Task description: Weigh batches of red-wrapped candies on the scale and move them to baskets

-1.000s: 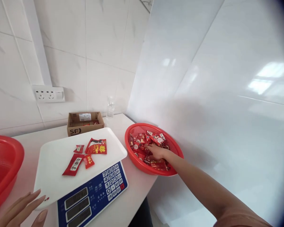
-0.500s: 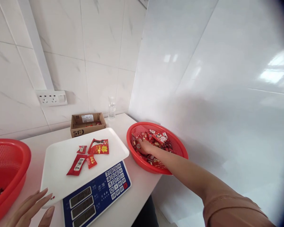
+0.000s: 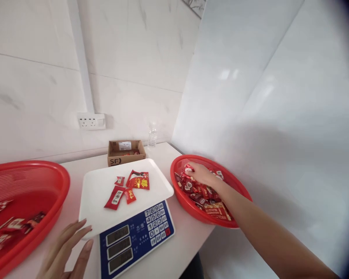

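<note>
My right hand point(image 3: 202, 175) reaches into the right red basket point(image 3: 247, 201), which is filled with many red-wrapped sweets point(image 3: 203, 192). Its fingers are closed around a small red and white wrapped sweet point(image 3: 189, 169) near the basket's far left side. My left hand point(image 3: 68, 250) is open, fingers apart, beside the near left corner of the scale's white tray point(image 3: 95, 213). On the tray lie a larger red packet with gold print point(image 3: 141, 182), a long red packet point(image 3: 115, 197) and two small red sweets point(image 3: 130, 195). The scale's blue panel point(image 3: 139, 242) has dim displays.
At the left stands another red basket point(image 3: 62, 186) with several wrapped packets low inside. Behind the scale are an open cardboard box point(image 3: 125, 159) and a clear plastic bottle point(image 3: 152, 135). A white wall panel point(image 3: 250, 97) rises right beside the right basket.
The view has turned left, so everything sits further right. My right hand has come up from among the sweets with a small wrapped one at its fingertips. My left hand remains by the tray corner.
</note>
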A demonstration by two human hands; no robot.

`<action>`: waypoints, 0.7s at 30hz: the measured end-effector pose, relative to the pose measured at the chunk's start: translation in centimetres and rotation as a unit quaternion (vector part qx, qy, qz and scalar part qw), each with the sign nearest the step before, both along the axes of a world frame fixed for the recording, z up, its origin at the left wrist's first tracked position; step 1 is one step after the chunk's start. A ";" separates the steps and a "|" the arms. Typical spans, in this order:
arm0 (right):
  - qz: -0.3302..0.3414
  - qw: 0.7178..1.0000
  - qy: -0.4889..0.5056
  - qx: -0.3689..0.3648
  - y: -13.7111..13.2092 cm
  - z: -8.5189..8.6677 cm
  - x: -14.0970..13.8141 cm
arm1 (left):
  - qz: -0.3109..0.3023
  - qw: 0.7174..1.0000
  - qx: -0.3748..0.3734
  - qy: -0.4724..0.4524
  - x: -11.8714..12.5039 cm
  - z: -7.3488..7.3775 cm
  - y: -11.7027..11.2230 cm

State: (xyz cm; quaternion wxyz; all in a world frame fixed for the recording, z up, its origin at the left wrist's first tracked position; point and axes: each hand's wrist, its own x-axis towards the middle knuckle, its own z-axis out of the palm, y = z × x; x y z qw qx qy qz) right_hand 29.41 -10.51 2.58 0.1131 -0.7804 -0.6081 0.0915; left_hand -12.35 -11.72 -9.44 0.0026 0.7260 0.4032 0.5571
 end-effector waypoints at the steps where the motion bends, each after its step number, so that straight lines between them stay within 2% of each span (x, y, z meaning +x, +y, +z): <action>1: 0.014 1.000 0.016 0.021 0.1 0.7 -1.1 | 0.005 0.999 0.006 0.031 0.0 0.3 -0.3; 3: 0.065 0.993 0.084 0.041 0.6 1.8 -3.8 | 0.019 0.996 0.016 0.085 0.1 1.1 -1.0; 6: 0.180 0.961 0.210 0.010 1.9 2.0 -8.5 | 0.041 0.993 0.015 0.110 0.4 2.1 -1.5; 9: 0.277 0.940 0.199 -0.032 4.0 1.5 -12.6 | 0.053 0.992 0.008 0.115 0.5 2.3 -1.5; 11: 0.314 0.933 0.174 -0.039 5.4 1.2 -14.4 | 0.057 0.991 0.013 0.120 0.5 2.1 -1.4; 16: 0.310 0.945 0.107 -0.005 7.3 0.9 -16.0 | 0.072 0.990 0.018 0.123 0.3 2.0 -1.5; 18: 0.303 0.949 0.081 0.015 7.2 0.6 -15.8 | 0.072 0.990 0.019 0.121 0.2 2.1 -1.6; 21: 0.321 0.945 0.056 0.006 6.5 0.0 -15.4 | 0.067 0.990 0.019 0.120 0.3 2.3 -1.7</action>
